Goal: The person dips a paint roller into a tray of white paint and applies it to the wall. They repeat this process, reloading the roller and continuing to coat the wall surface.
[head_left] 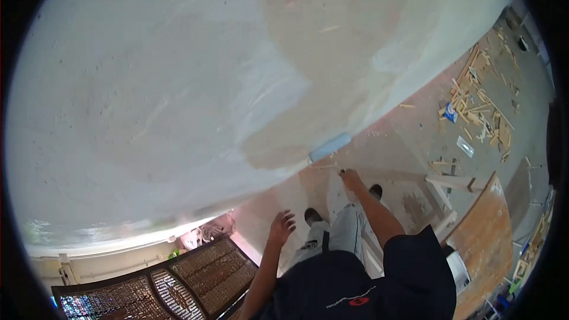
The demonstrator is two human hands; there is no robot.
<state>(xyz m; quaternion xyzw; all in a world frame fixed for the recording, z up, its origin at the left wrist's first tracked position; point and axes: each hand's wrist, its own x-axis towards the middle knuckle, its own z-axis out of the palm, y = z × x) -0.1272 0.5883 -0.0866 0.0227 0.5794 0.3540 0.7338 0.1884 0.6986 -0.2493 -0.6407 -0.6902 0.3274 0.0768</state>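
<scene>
Nearest are the person's dark shirt (332,281) and pale trousers (347,231). The left hand (283,228) hangs out to the side, its fingers loosely bent and half spread, with nothing in it. The right hand (351,180) is reached forward and closed around the end of the thin handle of a paint roller (330,147). The roller's pale blue sleeve lies in front of the right hand, along the lower edge of the wall (178,83); whether it touches the surface cannot be told.

With one hand at the handle's far end, the sleeve could twist or sag under uneven pressure. Being so low, it could also brush the floor (272,201) and pick up grit.

The dark shoes (376,191) stand near the wall's foot, so a drip might land on them. Over to the right, a pale wooden frame (453,182) and a scuffed brown board (483,243) could catch a heel on a blind step back or sideways.

The wall bears a darker, uneven patch (278,148), where coverage could turn out streaky. Farthest off, wood scraps (474,112) litter the floor, loose enough to roll underfoot.
</scene>
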